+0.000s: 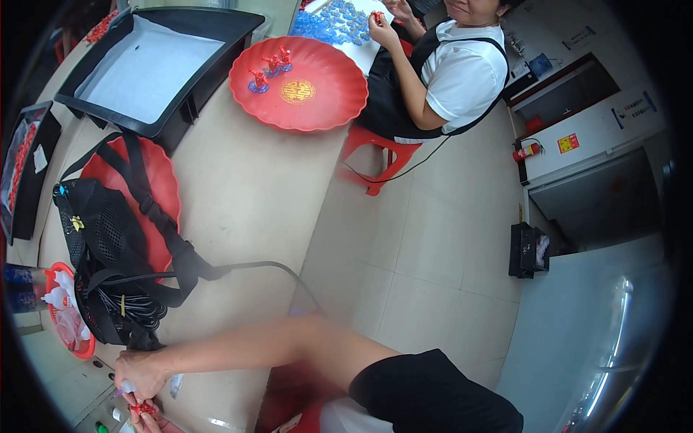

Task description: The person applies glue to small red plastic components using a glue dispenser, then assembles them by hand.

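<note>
My right arm reaches in from the lower right in a black sleeve. At the lower left, my right hand (pixel 141 372) is closed around a small pale, translucent piece with a rounded end (pixel 128 387); its exact kind is too small to tell. Just below, cut off by the bottom edge, my left hand (pixel 153 420) pinches a small red figurine (pixel 142 409). The two hands nearly touch above the pale table (pixel 249 195). Beside them lies a small clear plastic piece (pixel 176 385).
A black mesh bag (pixel 108 231) with straps and cable lies on a red plate (pixel 170 173). Beyond are a black tray (pixel 151 72) and a red scalloped plate (pixel 325 94) with several figurines. A red basket (pixel 88 348) holds small bottles. A co-worker (pixel 462 79) sits across.
</note>
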Motion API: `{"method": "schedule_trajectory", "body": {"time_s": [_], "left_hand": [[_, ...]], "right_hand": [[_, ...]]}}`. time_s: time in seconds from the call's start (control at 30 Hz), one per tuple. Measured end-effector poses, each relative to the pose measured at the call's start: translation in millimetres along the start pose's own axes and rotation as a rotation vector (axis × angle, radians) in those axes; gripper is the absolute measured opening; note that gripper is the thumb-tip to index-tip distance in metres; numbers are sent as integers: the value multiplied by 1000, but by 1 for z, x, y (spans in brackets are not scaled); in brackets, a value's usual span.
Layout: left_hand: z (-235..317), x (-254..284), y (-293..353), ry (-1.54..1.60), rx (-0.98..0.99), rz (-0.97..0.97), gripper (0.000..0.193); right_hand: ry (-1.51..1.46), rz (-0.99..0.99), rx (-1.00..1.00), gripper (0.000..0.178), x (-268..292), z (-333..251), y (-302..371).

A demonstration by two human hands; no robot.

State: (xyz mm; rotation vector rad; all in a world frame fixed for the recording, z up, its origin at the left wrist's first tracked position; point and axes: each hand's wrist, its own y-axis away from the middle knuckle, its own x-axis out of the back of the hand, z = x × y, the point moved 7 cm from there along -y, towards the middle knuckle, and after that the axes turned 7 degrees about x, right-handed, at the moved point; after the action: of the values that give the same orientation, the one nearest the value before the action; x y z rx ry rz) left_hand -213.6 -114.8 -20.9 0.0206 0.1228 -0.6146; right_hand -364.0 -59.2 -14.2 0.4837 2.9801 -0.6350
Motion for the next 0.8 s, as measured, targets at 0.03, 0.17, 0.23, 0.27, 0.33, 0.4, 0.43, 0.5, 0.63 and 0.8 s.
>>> {"method": "schedule_trajectory", "body": {"time_s": [0.03,0.17,0.23,0.27,0.33,0.4,0.43,0.5,0.63,0.8], "left_hand": [[2,-3,1,-10,-5,-3,18],[2,-1,1,-25,-9,-1,20],[-1,2,-1,-5,-1,-24,20],[-2,1,-1,16,11,-47,21],[-1,0,0,24,19,-40,22],[0,-1,1,28,27,-31,22],[1,-4,1,38,33,-49,23],[3,-9,1,39,38,-61,24],[12,-25,7,52,86,-44,29],[6,-21,5,78,131,-8,28]], "right_hand": [[-10,1,-18,6,-1,3,0],[-34,-3,-65,7,-1,5,2],[-21,-7,-44,8,-4,8,0],[-7,-9,-25,8,-4,8,0],[-6,-5,-25,8,-5,9,0],[-10,-2,-24,8,-5,7,0],[1,-18,-32,7,-4,4,2],[2,-36,-39,6,-3,6,1],[56,-46,-9,6,-1,-5,2],[35,-52,-8,7,-1,-1,3]]}}
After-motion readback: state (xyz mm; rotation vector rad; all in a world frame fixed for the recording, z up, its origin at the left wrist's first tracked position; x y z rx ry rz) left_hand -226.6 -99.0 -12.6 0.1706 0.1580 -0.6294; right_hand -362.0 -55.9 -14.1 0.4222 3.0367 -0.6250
